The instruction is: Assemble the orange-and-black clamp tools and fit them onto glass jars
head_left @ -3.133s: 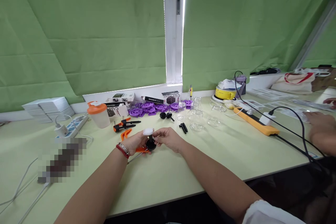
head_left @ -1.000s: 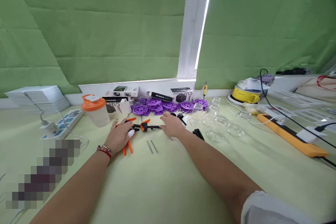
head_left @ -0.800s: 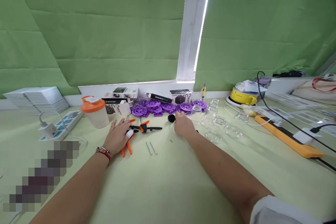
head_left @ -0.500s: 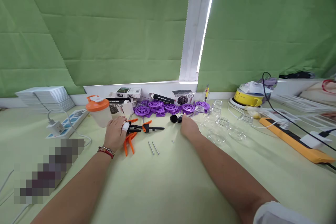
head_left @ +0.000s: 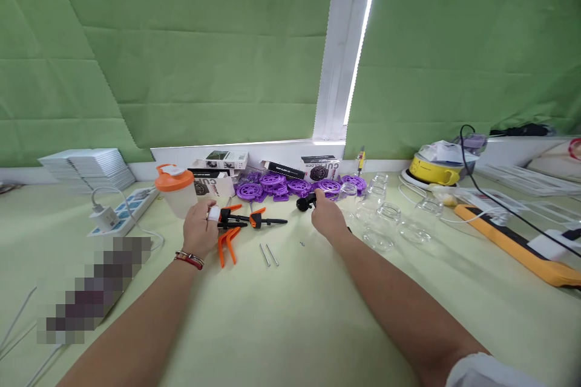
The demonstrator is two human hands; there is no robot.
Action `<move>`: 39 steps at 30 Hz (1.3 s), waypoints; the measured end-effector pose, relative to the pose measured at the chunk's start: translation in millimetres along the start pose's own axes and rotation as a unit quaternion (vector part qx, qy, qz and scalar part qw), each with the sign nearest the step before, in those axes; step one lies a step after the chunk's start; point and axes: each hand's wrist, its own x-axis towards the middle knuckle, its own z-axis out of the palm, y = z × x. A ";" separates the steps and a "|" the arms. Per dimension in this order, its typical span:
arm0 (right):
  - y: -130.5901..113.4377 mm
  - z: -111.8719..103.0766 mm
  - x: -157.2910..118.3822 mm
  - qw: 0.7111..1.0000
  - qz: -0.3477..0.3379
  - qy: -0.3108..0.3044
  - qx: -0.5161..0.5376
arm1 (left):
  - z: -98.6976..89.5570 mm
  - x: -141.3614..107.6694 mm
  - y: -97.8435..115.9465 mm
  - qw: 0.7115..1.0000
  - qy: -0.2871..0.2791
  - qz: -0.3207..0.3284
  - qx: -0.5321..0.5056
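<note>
On the left, my left hand [head_left: 200,227] is closed over the near end of the orange-and-black clamps [head_left: 229,236], with a white wrap on one finger. Another clamp [head_left: 257,218] with a black bar lies just to their right. My right hand [head_left: 327,216] grips a black piece with a round end [head_left: 303,204]; its exact kind is unclear, and the hand covers part of it. Two long screws [head_left: 268,255] lie side by side between my hands, and a tiny metal screw [head_left: 302,243] rests nearer my right wrist. Purple wheel-shaped pieces [head_left: 298,187] are piled behind.
A shaker bottle with an orange lid [head_left: 176,190] stands beside my left hand. Several clear glass cups [head_left: 379,217] are right of my right hand. Cup-holder boxes [head_left: 320,168] line the back. Power strips [head_left: 124,211] and an orange one [head_left: 512,245] flank the table.
The view has shifted slightly, so everything sits a little further right. My right hand has tilted the black piece a little; my left hand stays at the clamps.
</note>
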 end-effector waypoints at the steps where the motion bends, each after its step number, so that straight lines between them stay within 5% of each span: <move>1: -8.1 -1.9 -3.9 1.000 -0.018 0.011 0.007 | -0.5 -0.9 6.3 0.999 -0.001 -0.017 -0.035; 4: -41.4 -1.5 -20.2 0.994 -0.095 0.013 0.043 | -3.3 -5.7 33.4 0.976 -0.057 -0.082 -0.193; 7: -80.9 7.7 -38.2 0.980 -0.186 -0.036 0.062 | -6.1 -12.0 62.9 0.913 -0.177 -0.121 -0.347; 9: -103.8 15.9 -46.9 0.964 -0.248 -0.057 0.077 | -6.2 -14.7 75.6 0.875 -0.207 -0.156 -0.410; 12: -126.5 25.4 -53.1 0.955 -0.263 -0.069 0.120 | -3.9 -13.1 77.7 0.847 -0.177 -0.236 -0.443; 16: -138.5 31.6 -57.9 0.959 -0.230 -0.053 0.154 | -0.4 -2.3 56.2 0.842 -0.040 -0.283 -0.458; 20: -145.6 39.8 -66.9 0.962 -0.214 -0.141 0.097 | 0.2 6.4 33.3 0.848 0.070 -0.320 -0.416; 25: -149.4 44.6 -69.5 0.962 -0.143 -0.222 0.065 | -0.2 6.7 26.8 0.862 0.075 -0.337 -0.371; 30: -124.6 26.1 -58.0 0.950 -0.104 -0.218 0.197 | -2.3 3.9 33.2 0.870 0.044 -0.327 -0.366; 33: -92.0 8.3 -49.5 0.895 -0.048 -0.219 0.387 | -3.5 0.9 37.6 0.873 -0.005 -0.297 -0.388; 36: -51.0 -5.0 -45.0 0.762 0.004 -0.253 0.597 | -3.2 -5.0 48.0 0.873 -0.091 -0.249 -0.408; 39: -13.1 -7.2 -47.0 0.688 0.011 -0.283 0.668 | -1.3 -14.0 66.8 0.862 -0.192 -0.217 -0.416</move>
